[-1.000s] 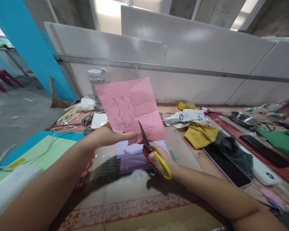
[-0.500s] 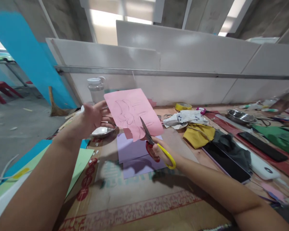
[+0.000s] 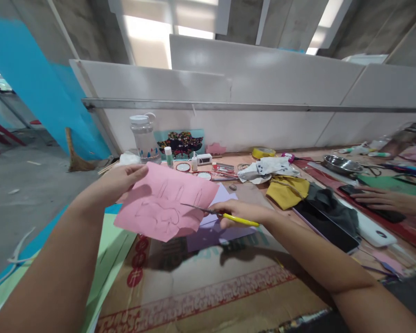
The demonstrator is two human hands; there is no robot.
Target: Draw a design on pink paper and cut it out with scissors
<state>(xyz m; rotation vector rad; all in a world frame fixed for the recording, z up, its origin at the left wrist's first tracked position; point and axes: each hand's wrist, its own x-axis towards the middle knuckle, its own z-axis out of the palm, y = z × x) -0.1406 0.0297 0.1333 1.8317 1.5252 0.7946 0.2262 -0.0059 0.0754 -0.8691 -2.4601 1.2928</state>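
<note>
Fingers (image 3: 136,170) of our left hand (image 3: 123,179) are pinching the pink paper's (image 3: 159,210) top corner; our right hand (image 3: 235,212) is gripping scissors (image 3: 201,209), blades lying level, pointing left into the sheet.

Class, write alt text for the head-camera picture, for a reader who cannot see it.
A person's left hand holds a pink paper with pencilled outlines while the right hand sets yellow-handled scissors to it. Below lie purple paper and cardboard; another person's hand rests on a dark phone at the right.

Left hand (image 3: 119,181) pinching, right hand (image 3: 237,212) clenched
</note>
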